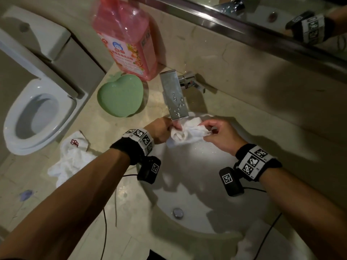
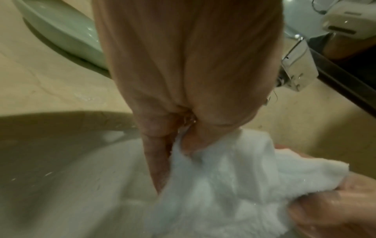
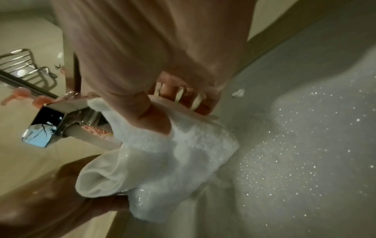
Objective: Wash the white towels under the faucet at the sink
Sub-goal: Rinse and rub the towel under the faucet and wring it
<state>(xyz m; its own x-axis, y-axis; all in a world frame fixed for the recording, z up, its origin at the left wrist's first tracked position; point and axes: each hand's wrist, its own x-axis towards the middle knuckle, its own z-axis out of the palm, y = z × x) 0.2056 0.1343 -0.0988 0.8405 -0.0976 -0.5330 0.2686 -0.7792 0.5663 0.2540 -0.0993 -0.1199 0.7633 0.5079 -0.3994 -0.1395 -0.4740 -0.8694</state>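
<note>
A bunched, wet white towel hangs over the white sink right under the square chrome faucet. My left hand grips its left end with curled fingers. My right hand pinches its right end between thumb and fingers. A second white towel with a red embroidered mark lies crumpled on the counter, left of my left forearm. A third white cloth lies on the counter at the sink's near right.
A pink detergent bottle and a green apple-shaped dish stand on the beige counter left of the faucet. A toilet is at the far left. A mirror edge runs along the back. The sink drain sits near me.
</note>
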